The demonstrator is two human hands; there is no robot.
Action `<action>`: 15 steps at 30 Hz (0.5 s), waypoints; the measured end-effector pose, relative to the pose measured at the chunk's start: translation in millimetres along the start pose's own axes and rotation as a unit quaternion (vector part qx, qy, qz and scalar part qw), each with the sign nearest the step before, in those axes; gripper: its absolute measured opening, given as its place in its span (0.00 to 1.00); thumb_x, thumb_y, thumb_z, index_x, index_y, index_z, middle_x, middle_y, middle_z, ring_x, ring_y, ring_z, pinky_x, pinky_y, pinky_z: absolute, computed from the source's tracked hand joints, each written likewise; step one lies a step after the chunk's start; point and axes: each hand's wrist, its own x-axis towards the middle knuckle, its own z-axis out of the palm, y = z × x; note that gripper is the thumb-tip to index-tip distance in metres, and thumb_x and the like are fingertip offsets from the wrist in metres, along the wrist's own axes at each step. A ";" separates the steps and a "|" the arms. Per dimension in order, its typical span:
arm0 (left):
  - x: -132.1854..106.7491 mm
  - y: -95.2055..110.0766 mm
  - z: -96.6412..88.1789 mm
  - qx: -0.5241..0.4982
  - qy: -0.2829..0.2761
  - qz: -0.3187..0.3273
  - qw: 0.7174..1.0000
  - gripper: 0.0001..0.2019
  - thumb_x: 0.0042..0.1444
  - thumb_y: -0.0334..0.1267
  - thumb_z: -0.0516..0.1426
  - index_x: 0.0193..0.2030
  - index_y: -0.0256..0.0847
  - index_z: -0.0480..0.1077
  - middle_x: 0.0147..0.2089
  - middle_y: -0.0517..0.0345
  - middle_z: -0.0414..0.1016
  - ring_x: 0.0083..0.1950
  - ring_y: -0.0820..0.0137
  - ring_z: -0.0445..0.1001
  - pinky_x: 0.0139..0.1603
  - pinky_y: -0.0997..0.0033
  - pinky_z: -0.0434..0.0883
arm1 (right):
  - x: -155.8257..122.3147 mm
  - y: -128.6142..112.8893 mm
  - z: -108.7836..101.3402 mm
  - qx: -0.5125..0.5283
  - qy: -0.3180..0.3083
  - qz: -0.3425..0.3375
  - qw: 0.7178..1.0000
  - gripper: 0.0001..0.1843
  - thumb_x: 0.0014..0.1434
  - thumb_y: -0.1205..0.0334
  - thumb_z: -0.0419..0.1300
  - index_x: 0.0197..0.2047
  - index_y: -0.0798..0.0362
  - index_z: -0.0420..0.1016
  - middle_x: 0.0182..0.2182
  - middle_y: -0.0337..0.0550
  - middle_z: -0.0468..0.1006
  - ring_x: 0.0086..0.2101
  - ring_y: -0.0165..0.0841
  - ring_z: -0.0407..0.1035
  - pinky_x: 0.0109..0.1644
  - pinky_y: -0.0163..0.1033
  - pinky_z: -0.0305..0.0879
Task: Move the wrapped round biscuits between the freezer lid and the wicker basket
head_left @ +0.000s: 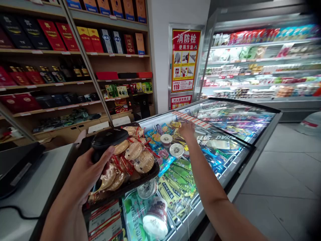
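Over the near corner of the glass-topped chest freezer, a person stood with both arms reaching forward. The left hand was closed under a black plastic tray, fingers wrapped around its edge and thumb lying against a round black lidded container. The tray already carried a full heap of individually wrapped round biscuits, and its far end jutted out above the freezer. The right hand held nothing visible. It stretched across the freezer with its fingers extended and slightly parted, close to a strip of orange price labels. Whether they touched glass or goods could not be told.

Below that hand lay bright snack packets and round-lidded tubs. To the left, a grey counter ran alongside the freezer, backed by wooden shelves of red and black boxed goods. A red-and-yellow fire hydrant instruction poster hung on a white pillar, and a refrigerated display case stood beyond the freezer, its shelves packed and blurred.
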 end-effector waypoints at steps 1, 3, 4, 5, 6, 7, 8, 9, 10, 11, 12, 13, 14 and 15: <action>1.1 -1.1 -0.9 0.009 0.015 0.011 1.000 0.26 0.44 0.64 0.64 0.28 0.41 0.66 0.20 0.64 0.66 0.20 0.76 0.60 0.17 0.78 0.54 | -9.5 -15.6 1.7 0.011 0.008 -0.030 0.999 0.17 0.68 0.59 0.55 0.52 0.64 0.74 0.60 0.74 0.66 0.62 0.62 0.58 0.59 0.56 0.58; 2.4 -3.1 -2.5 0.012 0.031 0.021 0.999 0.26 0.44 0.64 0.64 0.28 0.42 0.66 0.20 0.63 0.66 0.19 0.75 0.61 0.16 0.77 0.54 | -33.9 -49.0 9.2 0.050 -0.030 -0.115 0.992 0.20 0.68 0.47 0.56 0.36 0.55 0.78 0.44 0.60 0.78 0.51 0.52 0.71 0.53 0.48 0.62; 2.4 -3.7 -3.2 0.009 0.034 0.022 0.999 0.26 0.44 0.64 0.64 0.28 0.42 0.67 0.19 0.63 0.66 0.19 0.75 0.60 0.16 0.77 0.54 | -47.9 -65.0 14.4 0.068 -0.061 -0.142 0.986 0.25 0.66 0.41 0.57 0.28 0.52 0.75 0.34 0.54 0.78 0.44 0.47 0.73 0.48 0.44 0.63; 1.9 -4.0 -3.8 0.007 0.034 0.023 0.999 0.26 0.44 0.64 0.64 0.28 0.42 0.67 0.19 0.63 0.66 0.19 0.74 0.60 0.16 0.76 0.54 | -62.2 -79.3 19.8 0.093 -0.115 -0.181 0.972 0.30 0.64 0.36 0.56 0.22 0.52 0.70 0.27 0.50 0.75 0.38 0.43 0.73 0.43 0.42 0.62; 1.1 -4.0 -4.2 0.006 0.033 0.025 0.999 0.26 0.44 0.65 0.64 0.28 0.42 0.67 0.19 0.63 0.66 0.19 0.74 0.61 0.16 0.76 0.54 | -75.8 -91.6 25.0 0.112 -0.153 -0.215 0.958 0.33 0.63 0.33 0.55 0.19 0.51 0.67 0.23 0.46 0.71 0.34 0.40 0.71 0.39 0.40 0.60; 0.0 -3.7 -4.3 0.007 0.031 0.030 0.999 0.26 0.44 0.65 0.64 0.28 0.42 0.67 0.19 0.63 0.66 0.19 0.74 0.61 0.17 0.76 0.55 | -87.9 -101.3 29.4 0.126 -0.174 -0.237 0.947 0.34 0.62 0.31 0.55 0.19 0.51 0.65 0.20 0.43 0.67 0.31 0.37 0.69 0.36 0.38 0.57; -1.1 -3.1 -4.2 0.007 0.028 0.035 0.999 0.27 0.44 0.66 0.64 0.28 0.42 0.67 0.19 0.63 0.66 0.19 0.74 0.61 0.17 0.76 0.55 | -97.7 -108.4 33.0 0.136 -0.192 -0.250 0.939 0.34 0.61 0.31 0.56 0.19 0.51 0.64 0.19 0.41 0.65 0.29 0.35 0.66 0.34 0.37 0.54; -2.2 -2.3 -3.8 0.008 0.024 0.038 0.999 0.27 0.44 0.67 0.63 0.28 0.42 0.66 0.19 0.63 0.66 0.19 0.74 0.61 0.18 0.76 0.56 | -104.7 -113.1 35.5 0.143 -0.203 -0.250 0.936 0.33 0.60 0.31 0.58 0.19 0.51 0.64 0.19 0.39 0.64 0.28 0.33 0.64 0.32 0.36 0.52; -3.2 -1.4 -3.4 0.009 0.021 0.038 0.999 0.27 0.45 0.67 0.63 0.27 0.42 0.66 0.18 0.63 0.66 0.19 0.74 0.60 0.18 0.76 0.56 | -108.8 -115.5 36.9 0.152 -0.214 -0.243 0.934 0.32 0.59 0.32 0.60 0.20 0.52 0.64 0.19 0.38 0.64 0.27 0.31 0.62 0.31 0.36 0.50; -4.0 -0.5 -2.9 0.010 0.017 0.035 0.999 0.27 0.46 0.67 0.62 0.27 0.42 0.66 0.18 0.64 0.65 0.19 0.74 0.60 0.18 0.76 0.55 | -110.1 -116.0 37.4 0.167 -0.226 -0.229 0.932 0.31 0.58 0.33 0.61 0.21 0.52 0.65 0.20 0.37 0.64 0.26 0.30 0.60 0.31 0.35 0.49; -4.6 0.3 -2.5 0.010 0.012 0.032 0.999 0.27 0.46 0.67 0.62 0.27 0.42 0.65 0.18 0.64 0.65 0.19 0.75 0.60 0.18 0.76 0.55 | -109.1 -115.1 37.2 0.191 -0.236 -0.215 0.928 0.29 0.57 0.35 0.63 0.22 0.52 0.66 0.20 0.36 0.65 0.26 0.28 0.60 0.30 0.35 0.48; -4.9 1.0 -2.2 0.009 0.008 0.028 1.000 0.27 0.46 0.67 0.62 0.27 0.42 0.65 0.18 0.64 0.65 0.18 0.75 0.59 0.18 0.76 0.55 | -106.2 -113.3 36.3 0.224 -0.242 -0.202 0.922 0.27 0.56 0.36 0.64 0.23 0.52 0.67 0.21 0.35 0.66 0.26 0.28 0.59 0.30 0.34 0.49; -5.1 1.5 -2.0 0.007 0.004 0.025 1.000 0.27 0.46 0.67 0.62 0.27 0.43 0.65 0.18 0.64 0.65 0.18 0.75 0.59 0.17 0.76 0.55 | -102.1 -110.9 34.8 0.264 -0.244 -0.191 0.913 0.26 0.55 0.38 0.65 0.25 0.52 0.69 0.22 0.34 0.67 0.26 0.27 0.59 0.30 0.34 0.49; -5.1 1.6 -1.9 0.005 -0.001 0.023 1.000 0.27 0.46 0.67 0.62 0.27 0.43 0.64 0.18 0.64 0.65 0.18 0.75 0.59 0.17 0.76 0.55 | -97.2 -108.3 32.9 0.307 -0.242 -0.181 0.903 0.24 0.54 0.39 0.66 0.27 0.52 0.69 0.23 0.34 0.68 0.26 0.26 0.59 0.29 0.33 0.50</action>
